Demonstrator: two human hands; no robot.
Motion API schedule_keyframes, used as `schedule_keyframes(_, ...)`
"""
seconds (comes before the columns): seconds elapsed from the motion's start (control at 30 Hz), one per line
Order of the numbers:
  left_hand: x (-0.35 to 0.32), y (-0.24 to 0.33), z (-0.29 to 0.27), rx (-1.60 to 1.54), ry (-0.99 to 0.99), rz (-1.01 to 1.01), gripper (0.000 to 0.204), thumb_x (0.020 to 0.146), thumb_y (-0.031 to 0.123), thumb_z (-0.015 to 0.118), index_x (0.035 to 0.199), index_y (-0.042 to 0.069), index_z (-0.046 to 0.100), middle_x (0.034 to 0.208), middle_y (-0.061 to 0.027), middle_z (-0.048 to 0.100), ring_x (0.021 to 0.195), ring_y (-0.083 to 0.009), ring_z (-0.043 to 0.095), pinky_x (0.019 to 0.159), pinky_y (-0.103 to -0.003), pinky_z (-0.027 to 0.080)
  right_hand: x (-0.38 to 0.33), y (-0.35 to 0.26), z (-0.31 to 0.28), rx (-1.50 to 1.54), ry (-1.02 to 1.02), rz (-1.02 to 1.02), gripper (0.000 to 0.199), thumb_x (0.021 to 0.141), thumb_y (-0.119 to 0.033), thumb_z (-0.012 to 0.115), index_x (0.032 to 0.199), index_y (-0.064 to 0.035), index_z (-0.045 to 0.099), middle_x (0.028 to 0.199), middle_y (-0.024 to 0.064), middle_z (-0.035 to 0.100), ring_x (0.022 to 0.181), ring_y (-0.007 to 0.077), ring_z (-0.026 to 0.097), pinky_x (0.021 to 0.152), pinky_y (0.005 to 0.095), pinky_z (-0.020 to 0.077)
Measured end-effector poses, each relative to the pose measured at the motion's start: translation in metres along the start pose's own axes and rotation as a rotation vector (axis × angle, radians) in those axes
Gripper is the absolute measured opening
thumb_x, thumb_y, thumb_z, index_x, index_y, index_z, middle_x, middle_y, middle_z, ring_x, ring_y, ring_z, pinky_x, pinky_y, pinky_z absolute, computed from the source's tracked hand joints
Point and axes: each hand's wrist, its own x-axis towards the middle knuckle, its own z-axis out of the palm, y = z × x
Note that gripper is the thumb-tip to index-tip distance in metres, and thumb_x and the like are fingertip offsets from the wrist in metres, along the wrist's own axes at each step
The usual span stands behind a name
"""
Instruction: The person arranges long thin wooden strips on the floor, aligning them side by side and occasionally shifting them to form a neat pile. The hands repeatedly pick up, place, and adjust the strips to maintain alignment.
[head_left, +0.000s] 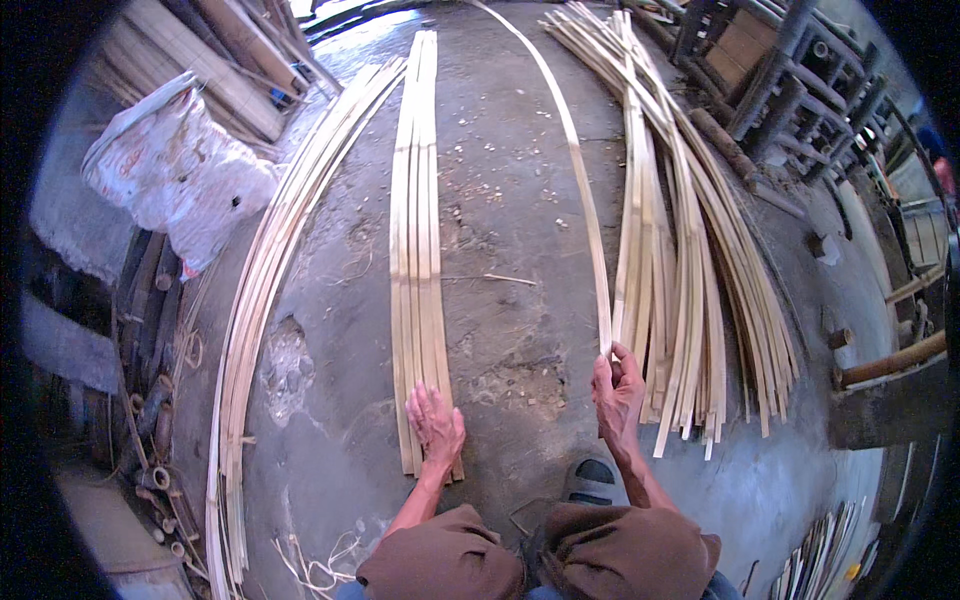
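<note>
Between my knees and the far wall, several pale bamboo strips (415, 220) lie side by side on the floor, their edges close together. My left hand (436, 422) rests flat on their near end, fingers stretched out. To the right, my right hand (618, 385) pinches the near end of a single long bamboo strip (578, 165) between thumb and fingers. That strip curves away toward the far edge of the view. Just right of this hand lies a large loose pile of bamboo strips (690, 270), some crossing over others.
Another bundle of strips (270, 235) lies on the left, near a stuffed white sack (180, 170). Bamboo pole pieces (155, 478) are stacked at the left edge. A dark wooden frame (790, 90) stands far right. Thin shavings (315, 562) and more slivers (822, 545) lie near my legs.
</note>
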Motion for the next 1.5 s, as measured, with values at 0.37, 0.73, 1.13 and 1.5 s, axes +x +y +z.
schedule_keyframes(0.37,0.007,0.007,-0.004,-0.064,-0.049,-0.038,0.061,0.084,0.018,0.066,0.138,-0.004,0.048,0.155,-0.0262,0.030,0.146,-0.0430,0.024,0.121,-0.053,0.018,0.034,0.020,-0.042,-0.184,0.116,0.028,0.051,0.103,-0.021,0.056,0.149,-0.0044,0.044,0.072,-0.0022,0.051,0.067,0.0077,0.045,0.060,0.0261,0.0419)
schedule_keyframes(0.73,0.026,0.013,0.004,-0.163,0.035,-0.133,0.052,0.075,0.015,0.068,0.121,-0.003,0.054,0.151,-0.0252,0.034,0.143,-0.0422,0.028,0.119,-0.050,0.023,0.089,0.102,-0.069,-0.321,0.157,0.057,0.050,0.102,-0.024,0.051,0.147,-0.0022,0.044,0.067,0.0098,0.053,0.062,0.0178,0.051,0.061,0.0369,0.0449)
schedule_keyframes(1.13,0.025,0.019,0.010,-0.229,0.095,-0.090,0.044,0.074,0.018,0.072,0.112,0.001,0.058,0.153,-0.0268,0.029,0.146,-0.0443,0.020,0.120,-0.052,0.019,0.063,0.130,-0.012,-0.683,-0.106,-0.366,0.047,0.099,-0.020,0.055,0.142,-0.0003,0.049,0.104,0.0237,0.059,0.095,0.0388,0.058,0.083,0.0479,0.0481)
schedule_keyframes(1.5,0.022,0.081,-0.020,-0.519,-0.078,-0.094,0.043,0.086,0.019,0.069,0.124,0.001,0.060,0.149,-0.0249,0.038,0.140,-0.0416,0.034,0.116,-0.050,0.029,-0.056,0.120,0.062,0.051,-0.319,0.382,0.035,0.106,-0.035,0.050,0.107,-0.0026,0.063,0.077,-0.0029,0.053,0.070,0.0075,0.051,0.060,0.0273,0.0443)
